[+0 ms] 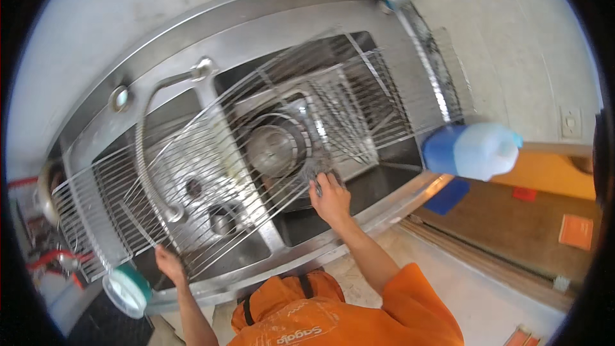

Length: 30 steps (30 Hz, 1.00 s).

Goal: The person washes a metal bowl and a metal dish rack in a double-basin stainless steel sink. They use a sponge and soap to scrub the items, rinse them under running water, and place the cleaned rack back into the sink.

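Observation:
My left hand (170, 265) grips the near left edge of a large metal wire rack (366, 61). The rack lies slanted across both basins of a stainless steel double sink (276, 242). My right hand (332, 198) is closed around a grey scouring pad (316, 166), probably steel wool, against the rack's near side; motion blurs the pad. Below the rack, a round metal pot (271, 151) sits in the right basin. A small metal cup (222, 221) stands in the left basin near the drain (193, 187).
A flexible-hose faucet (143, 154) arches over the rack's left part. On the right rim stands a plastic jug (439, 151) with blue liquid. A green-and-clear tub (127, 290) is at the front left corner. Another wire rack (72, 206) lies at the left end.

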Motion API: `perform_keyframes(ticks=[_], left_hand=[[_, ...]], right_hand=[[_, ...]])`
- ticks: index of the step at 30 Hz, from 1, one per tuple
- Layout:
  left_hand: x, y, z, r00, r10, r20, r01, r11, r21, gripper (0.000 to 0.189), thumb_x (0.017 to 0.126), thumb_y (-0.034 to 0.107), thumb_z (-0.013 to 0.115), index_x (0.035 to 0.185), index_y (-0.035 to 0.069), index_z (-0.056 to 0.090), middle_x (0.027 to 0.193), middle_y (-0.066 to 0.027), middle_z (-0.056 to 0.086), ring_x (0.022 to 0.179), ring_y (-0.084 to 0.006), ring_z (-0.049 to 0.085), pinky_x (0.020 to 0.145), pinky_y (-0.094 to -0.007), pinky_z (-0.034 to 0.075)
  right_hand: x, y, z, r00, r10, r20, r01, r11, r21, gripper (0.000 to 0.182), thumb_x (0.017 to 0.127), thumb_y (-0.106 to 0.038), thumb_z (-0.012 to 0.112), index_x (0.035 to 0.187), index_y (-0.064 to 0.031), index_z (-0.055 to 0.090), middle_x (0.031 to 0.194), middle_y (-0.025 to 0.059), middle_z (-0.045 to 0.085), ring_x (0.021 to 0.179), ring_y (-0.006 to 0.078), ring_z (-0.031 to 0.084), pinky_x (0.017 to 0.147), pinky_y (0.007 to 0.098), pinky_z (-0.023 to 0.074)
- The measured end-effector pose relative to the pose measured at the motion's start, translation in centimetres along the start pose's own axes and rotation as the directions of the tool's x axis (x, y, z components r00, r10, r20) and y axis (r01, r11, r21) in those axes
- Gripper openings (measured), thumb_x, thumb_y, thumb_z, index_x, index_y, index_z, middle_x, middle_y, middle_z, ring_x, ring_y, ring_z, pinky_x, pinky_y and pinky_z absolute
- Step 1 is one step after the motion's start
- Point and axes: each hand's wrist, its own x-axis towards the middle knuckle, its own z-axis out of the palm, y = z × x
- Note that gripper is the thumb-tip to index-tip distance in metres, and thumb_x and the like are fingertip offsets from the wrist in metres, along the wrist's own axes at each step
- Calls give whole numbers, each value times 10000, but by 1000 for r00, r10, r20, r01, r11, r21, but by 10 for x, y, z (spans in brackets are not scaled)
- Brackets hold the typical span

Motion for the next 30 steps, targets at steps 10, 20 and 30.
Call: perform_keyframes(ticks=[10, 20, 30], left_hand=[[-19, -2, -15, 811, -85, 580, 514, 578, -634, 288, 1007, 387, 426, 1045, 134, 558, 828, 31, 534, 682, -59, 470, 604, -217, 428], [-43, -32, -47, 681, 90, 727, 638, 415, -649, 227, 982, 135, 502, 1139, 9, 606, 818, -31, 589, 751, -120, 584, 703, -282, 554], [-38, -44, -30, 665, 108, 739, 663, 371, -650, 224, 959, 103, 538, 1112, -33, 626, 795, -58, 617, 661, -141, 610, 625, -284, 575]], right_hand=[[88, 20, -13, 901, -390, -188, 251, 824, -507, 398, 929, -271, 539, 1142, 65, 531, 1074, 278, 562, 1027, 426, 528, 932, 452, 405], [-51, -141, 86, 873, -421, -247, 360, 897, -255, 285, 891, -256, 580, 911, 28, 587, 899, 193, 589, 886, 365, 565, 785, 444, 441], [-185, -256, 187, 792, -583, 180, 595, 804, -13, 166, 800, -200, 655, 833, -52, 589, 804, 150, 586, 784, 345, 596, 697, 440, 478]])
